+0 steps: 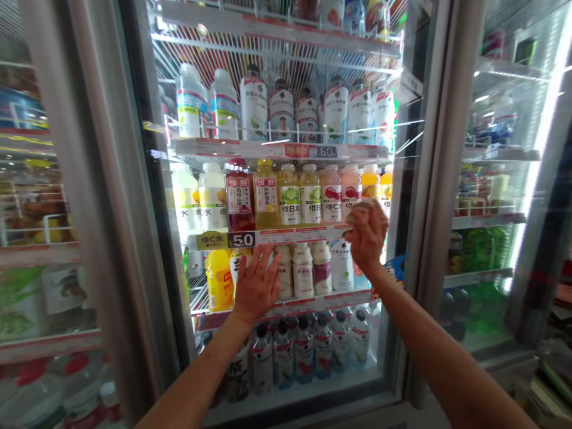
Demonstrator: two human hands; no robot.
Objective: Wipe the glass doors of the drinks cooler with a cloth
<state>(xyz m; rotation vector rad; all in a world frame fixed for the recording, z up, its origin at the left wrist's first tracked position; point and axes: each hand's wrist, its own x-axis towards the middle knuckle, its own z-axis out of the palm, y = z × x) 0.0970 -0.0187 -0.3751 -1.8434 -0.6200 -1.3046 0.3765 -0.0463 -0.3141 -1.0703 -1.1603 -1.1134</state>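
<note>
My left hand [258, 283] is raised with its fingers spread and holds nothing. It is in front of the shelf with the small cream bottles [302, 271] and a yellow juice bottle [218, 280], partly covering the bottles behind it. My right hand [369, 238] is higher and to the right, its fingers curled in. Something pale may be bunched in it, but blur hides what it is. Behind that hand stand pink drink bottles [331, 193] and orange-capped bottles [370, 179]. Whether either hand touches the glass, I cannot tell.
Wire shelves of bottles fill the lit drinks fridge, with a price strip [243, 239] reading 5.0. White bottles [254, 104] stand above and dark-capped bottles [304, 348] below. Metal door frames [429, 196] border both sides, with more stocked fridge sections beyond.
</note>
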